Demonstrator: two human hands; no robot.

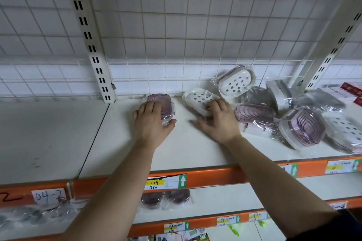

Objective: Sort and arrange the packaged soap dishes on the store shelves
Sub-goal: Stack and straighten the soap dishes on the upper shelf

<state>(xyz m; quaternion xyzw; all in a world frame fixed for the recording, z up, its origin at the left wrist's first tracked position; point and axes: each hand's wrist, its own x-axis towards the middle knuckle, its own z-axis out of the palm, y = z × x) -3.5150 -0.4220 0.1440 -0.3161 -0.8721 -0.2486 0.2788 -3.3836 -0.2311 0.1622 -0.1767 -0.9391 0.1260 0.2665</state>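
Both bare forearms reach up and forward over the white shelf board (182, 148), palms down. The left hand (152, 121) lies over the near end of a purple ribbed translucent soap dish in clear wrap (159, 101). Its fingers curl across the top and its thumb presses the wrap's near right corner, so it grips the package. That dish lies flat near the back of the shelf, just right of the white slotted upright (94, 53). The right hand (217, 121) is close beside it but apart, thumb spread leftward on the board. Its bent fingers hook over the near end of a white perforated plastic soap dish in clear wrap (197, 98), which sits slightly askew against the wire grid back panel (176, 25). Immediately right of this hand is a loose heap of wrapped dishes (284, 111), purple and white. One white dish (237, 82) in it is propped up on its edge, and the others overlap at angles. Red boxes (352, 88) sit at the far right. The orange shelf edge (215, 176) carries a price label (166, 182), and more purple dishes (164, 199) lie on the shelf below.
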